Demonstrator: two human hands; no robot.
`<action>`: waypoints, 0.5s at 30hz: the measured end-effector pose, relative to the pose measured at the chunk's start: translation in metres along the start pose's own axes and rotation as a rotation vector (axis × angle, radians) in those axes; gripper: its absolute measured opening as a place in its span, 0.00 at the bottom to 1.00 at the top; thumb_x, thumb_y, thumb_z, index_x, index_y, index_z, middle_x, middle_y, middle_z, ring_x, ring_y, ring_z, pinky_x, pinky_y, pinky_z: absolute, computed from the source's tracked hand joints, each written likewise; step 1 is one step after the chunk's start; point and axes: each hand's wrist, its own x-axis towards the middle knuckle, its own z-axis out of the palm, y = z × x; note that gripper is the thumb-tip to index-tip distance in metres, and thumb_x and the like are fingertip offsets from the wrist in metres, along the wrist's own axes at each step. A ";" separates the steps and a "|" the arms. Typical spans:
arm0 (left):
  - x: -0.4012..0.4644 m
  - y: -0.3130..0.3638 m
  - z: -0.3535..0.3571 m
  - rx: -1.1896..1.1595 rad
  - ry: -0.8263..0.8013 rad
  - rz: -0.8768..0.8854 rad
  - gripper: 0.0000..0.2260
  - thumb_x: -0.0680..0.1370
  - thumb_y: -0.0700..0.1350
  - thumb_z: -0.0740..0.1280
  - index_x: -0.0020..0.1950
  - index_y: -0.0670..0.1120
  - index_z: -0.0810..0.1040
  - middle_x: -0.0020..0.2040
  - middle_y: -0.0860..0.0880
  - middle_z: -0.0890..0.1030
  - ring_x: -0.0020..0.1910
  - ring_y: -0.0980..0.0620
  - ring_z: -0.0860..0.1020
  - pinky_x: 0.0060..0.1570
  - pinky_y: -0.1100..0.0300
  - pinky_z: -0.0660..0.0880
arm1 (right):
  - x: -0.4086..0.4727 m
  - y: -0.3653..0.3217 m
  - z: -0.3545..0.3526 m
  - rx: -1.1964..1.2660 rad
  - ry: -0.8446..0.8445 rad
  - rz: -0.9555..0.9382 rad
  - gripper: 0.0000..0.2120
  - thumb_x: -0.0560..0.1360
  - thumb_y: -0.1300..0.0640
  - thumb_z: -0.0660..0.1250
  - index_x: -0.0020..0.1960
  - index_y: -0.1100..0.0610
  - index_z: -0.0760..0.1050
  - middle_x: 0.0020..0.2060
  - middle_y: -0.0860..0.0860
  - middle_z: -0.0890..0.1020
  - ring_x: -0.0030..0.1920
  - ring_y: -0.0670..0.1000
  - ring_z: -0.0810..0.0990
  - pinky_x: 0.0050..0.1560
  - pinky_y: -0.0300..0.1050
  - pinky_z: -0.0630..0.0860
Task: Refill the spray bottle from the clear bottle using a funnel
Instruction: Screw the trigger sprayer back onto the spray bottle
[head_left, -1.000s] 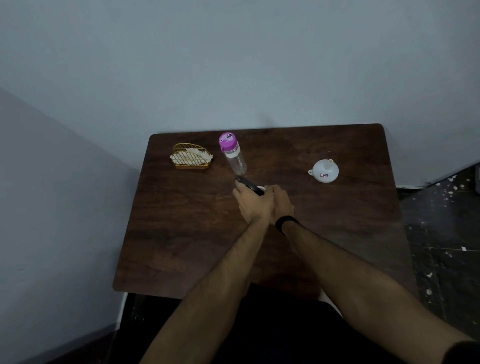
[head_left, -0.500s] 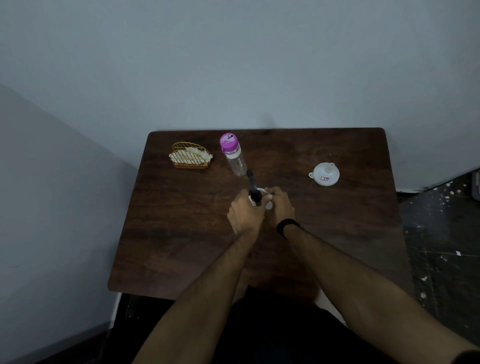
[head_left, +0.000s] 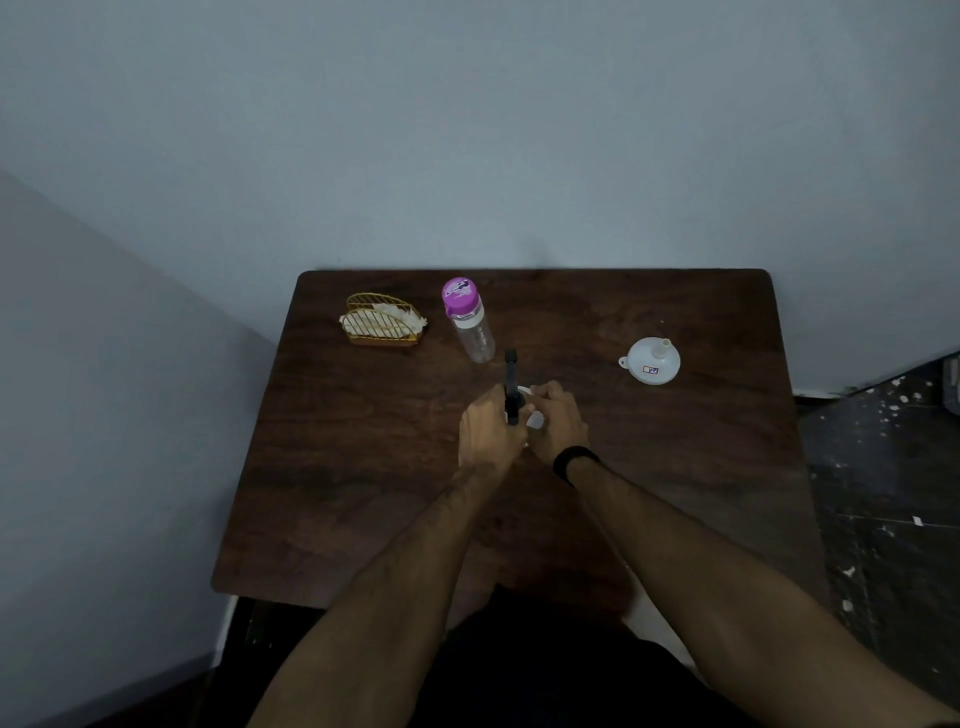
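Observation:
A white spray bottle (head_left: 535, 419) stands at the middle of the dark wooden table (head_left: 363, 467), mostly hidden by both hands. My left hand (head_left: 488, 434) is closed on its black spray head (head_left: 511, 382), whose nozzle points away from me. My right hand (head_left: 557, 422), with a black band on the wrist, grips the white body. The clear bottle (head_left: 470, 322) with a pink cap stands upright just behind the hands. A white funnel (head_left: 652, 360) sits upside down, spout up, at the right rear of the table.
A gold wire holder (head_left: 382, 319) with white napkins stands at the left rear. A grey wall runs behind and to the left of the table. Dark speckled floor (head_left: 883, 493) lies to the right.
The black spray head has turned from pointing left-rear to pointing straight away from me. My hands have shifted slightly toward me on the bottle.

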 end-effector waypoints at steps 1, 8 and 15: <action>0.000 0.000 -0.001 -0.002 -0.001 0.019 0.11 0.76 0.47 0.71 0.55 0.42 0.80 0.48 0.39 0.83 0.48 0.41 0.81 0.50 0.49 0.77 | 0.001 0.000 0.000 0.004 0.008 0.002 0.13 0.78 0.50 0.62 0.60 0.51 0.77 0.60 0.51 0.72 0.63 0.55 0.69 0.58 0.58 0.71; -0.002 -0.003 -0.006 -0.095 0.022 0.040 0.10 0.76 0.44 0.72 0.55 0.42 0.80 0.48 0.41 0.84 0.49 0.43 0.81 0.50 0.54 0.76 | 0.009 0.001 0.004 -0.026 -0.018 -0.042 0.18 0.77 0.45 0.63 0.64 0.50 0.77 0.63 0.49 0.71 0.64 0.54 0.68 0.56 0.55 0.72; -0.001 -0.003 -0.006 -0.041 -0.010 0.073 0.11 0.75 0.42 0.73 0.56 0.41 0.80 0.48 0.40 0.83 0.49 0.42 0.82 0.50 0.52 0.77 | 0.006 0.010 0.010 -0.084 0.010 -0.040 0.14 0.79 0.49 0.60 0.62 0.49 0.78 0.62 0.49 0.72 0.62 0.54 0.69 0.54 0.55 0.73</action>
